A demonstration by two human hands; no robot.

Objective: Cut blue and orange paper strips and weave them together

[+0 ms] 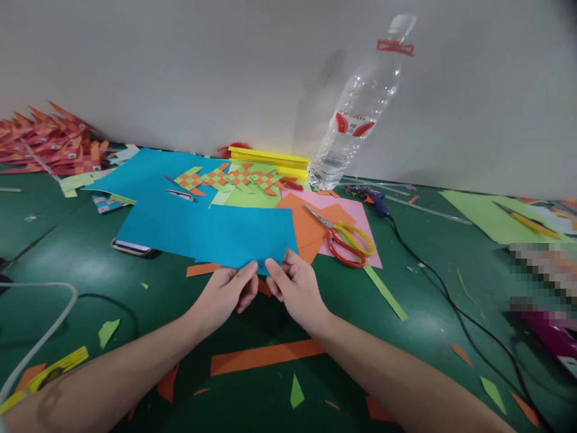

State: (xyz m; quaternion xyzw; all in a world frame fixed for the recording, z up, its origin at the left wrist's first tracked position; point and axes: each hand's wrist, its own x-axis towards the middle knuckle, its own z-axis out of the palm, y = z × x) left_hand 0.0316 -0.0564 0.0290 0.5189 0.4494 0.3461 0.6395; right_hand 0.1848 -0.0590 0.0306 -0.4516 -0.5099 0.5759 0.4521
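Across the near part of a green table (157,288), green and orange scraps (296,391), plus an orange strip (265,358) lying crosswise. At near left, a yellow piece (74,359), too unclear to identify, and a white cable (74,294); at right, a purple thing (547,334), partly blurred.

Farther in, at the middle, left hand (234,285) and right hand (295,282) close together, both pinching the near edge of a blue sheet (216,234) toward its right end, thumbs on top, fingers curled beneath. Under the sheet's left end, a phone (135,248), partly covered. Right of the sheet, red-and-yellow-handled scissors (347,237) across orange paper (297,216) and pink paper (363,219), with a green strip (386,291) slanting nearer from beside the handles.

Beyond, a glue gun (381,204) with a black cord (444,285) running toward near right; at far right, a green sheet (473,210). Far left of middle, another blue sheet (148,168), with a woven chain (234,177) to its right, partly over it. Behind the chain, a yellow bar (270,159); to the right, a clear bottle (360,102) before the wall (180,72). At far left, heaped woven fish (54,144).
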